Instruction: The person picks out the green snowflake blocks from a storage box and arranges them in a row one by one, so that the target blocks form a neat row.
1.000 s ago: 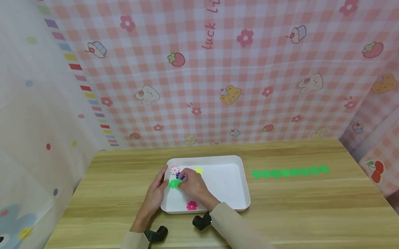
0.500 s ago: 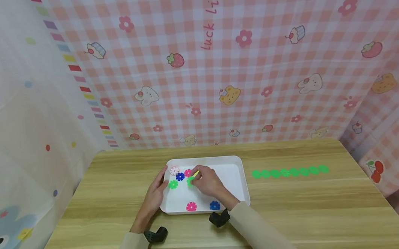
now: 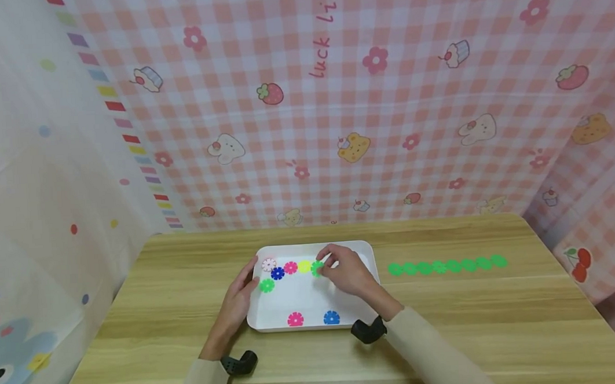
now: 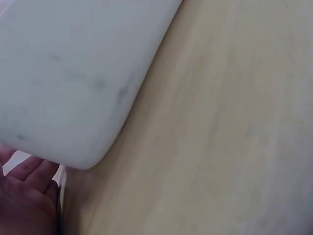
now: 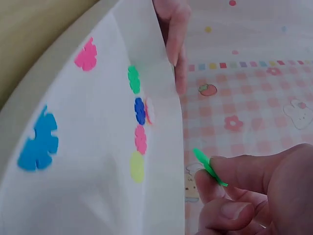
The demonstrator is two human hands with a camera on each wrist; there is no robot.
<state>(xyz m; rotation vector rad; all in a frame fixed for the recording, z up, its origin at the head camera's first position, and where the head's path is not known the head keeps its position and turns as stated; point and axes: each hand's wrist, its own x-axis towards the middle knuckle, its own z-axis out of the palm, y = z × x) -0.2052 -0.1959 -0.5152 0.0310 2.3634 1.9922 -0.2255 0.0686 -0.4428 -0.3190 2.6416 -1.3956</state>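
Observation:
The white tray (image 3: 297, 300) sits on the wooden table. My left hand (image 3: 238, 300) grips its left side, fingers along the outer wall and thumb at the rim; the left wrist view shows part of that hand (image 4: 29, 191) beside the tray corner. Above the tray's right half, my right hand (image 3: 345, 270) pinches a green snowflake disc (image 5: 209, 166) between thumb and forefinger. In the tray lie another green disc (image 3: 267, 285), a pale pink one (image 3: 268, 265), a dark blue one (image 3: 277, 273), a pink one (image 3: 290, 267) and a yellow one (image 3: 304, 266).
Near the tray's front wall are a pink disc (image 3: 295, 319) and a blue disc (image 3: 331, 317). Right of the tray, several green discs (image 3: 447, 266) form a row on the table (image 3: 476, 322). A checked cloth (image 3: 309, 116) hangs behind the table.
My right hand has moved right across the tray, now with a green disc in its pinch. The yellow disc, held half a second ago, lies beside the pink one. My left hand stays put.

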